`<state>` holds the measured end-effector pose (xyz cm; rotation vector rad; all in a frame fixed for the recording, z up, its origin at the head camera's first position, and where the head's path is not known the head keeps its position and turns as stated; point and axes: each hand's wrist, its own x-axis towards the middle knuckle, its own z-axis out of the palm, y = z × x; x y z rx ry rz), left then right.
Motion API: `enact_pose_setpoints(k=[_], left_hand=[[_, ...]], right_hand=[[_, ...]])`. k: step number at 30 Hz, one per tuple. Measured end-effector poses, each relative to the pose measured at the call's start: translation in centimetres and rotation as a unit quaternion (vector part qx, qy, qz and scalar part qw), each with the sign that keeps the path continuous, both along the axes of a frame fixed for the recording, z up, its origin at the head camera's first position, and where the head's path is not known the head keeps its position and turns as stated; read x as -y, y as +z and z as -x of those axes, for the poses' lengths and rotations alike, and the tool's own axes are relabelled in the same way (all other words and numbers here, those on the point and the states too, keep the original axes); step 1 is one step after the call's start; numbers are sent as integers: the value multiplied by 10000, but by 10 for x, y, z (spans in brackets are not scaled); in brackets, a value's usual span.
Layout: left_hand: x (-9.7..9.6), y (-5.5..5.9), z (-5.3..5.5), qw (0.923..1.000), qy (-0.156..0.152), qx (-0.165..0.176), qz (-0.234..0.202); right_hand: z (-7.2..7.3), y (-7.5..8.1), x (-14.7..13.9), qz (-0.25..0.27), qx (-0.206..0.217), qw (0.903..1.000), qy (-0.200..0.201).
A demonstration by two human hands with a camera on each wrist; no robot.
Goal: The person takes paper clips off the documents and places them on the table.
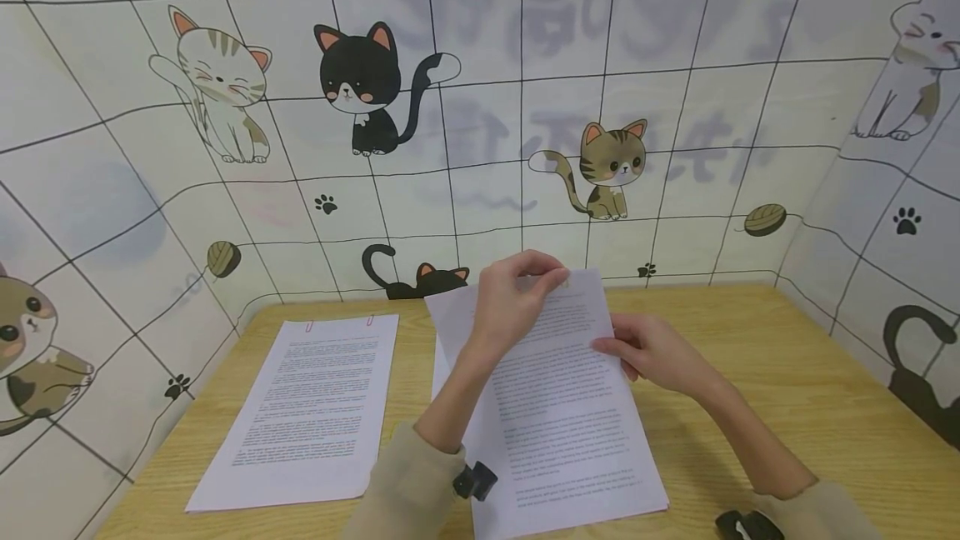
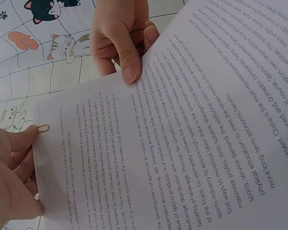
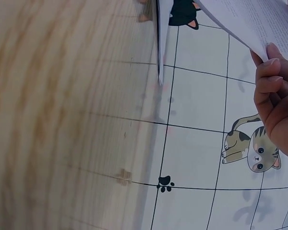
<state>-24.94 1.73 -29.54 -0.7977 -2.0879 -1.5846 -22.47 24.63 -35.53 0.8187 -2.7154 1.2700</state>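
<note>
Left hand [image 1: 506, 311] and right hand [image 1: 660, 350] pinch printed sheets [image 1: 566, 415] by their edges; left wrist view clearly shows a yellow paper clip [image 2: 43, 128], head view another stack [image 1: 311, 407] leftward

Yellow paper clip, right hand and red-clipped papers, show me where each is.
Yellow paper clip [image 2: 43, 128]: left wrist view, middle of its loop.
Right hand [image 1: 654, 352]: head view, back of the hand.
Red-clipped papers [image 1: 309, 411]: head view, printed middle of the top sheet.
</note>
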Motion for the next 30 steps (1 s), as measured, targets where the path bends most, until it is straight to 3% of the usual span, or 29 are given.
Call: enact_pose_setpoints(k=[8, 14, 24, 30], left_hand=[[1, -3, 1, 9998, 73, -37, -200], [5, -2, 3, 9980, 115, 129, -606], [11, 2, -1, 9928, 114, 62, -1189], [18, 1, -4, 9923, 37, 82, -1234]], right_hand=[[0, 0, 2, 41, -39, 10000, 82], [0, -3, 2, 23, -82, 9999, 150], [0, -4, -1, 10, 1, 10000, 59], [0, -3, -2, 18, 15, 10000, -2]])
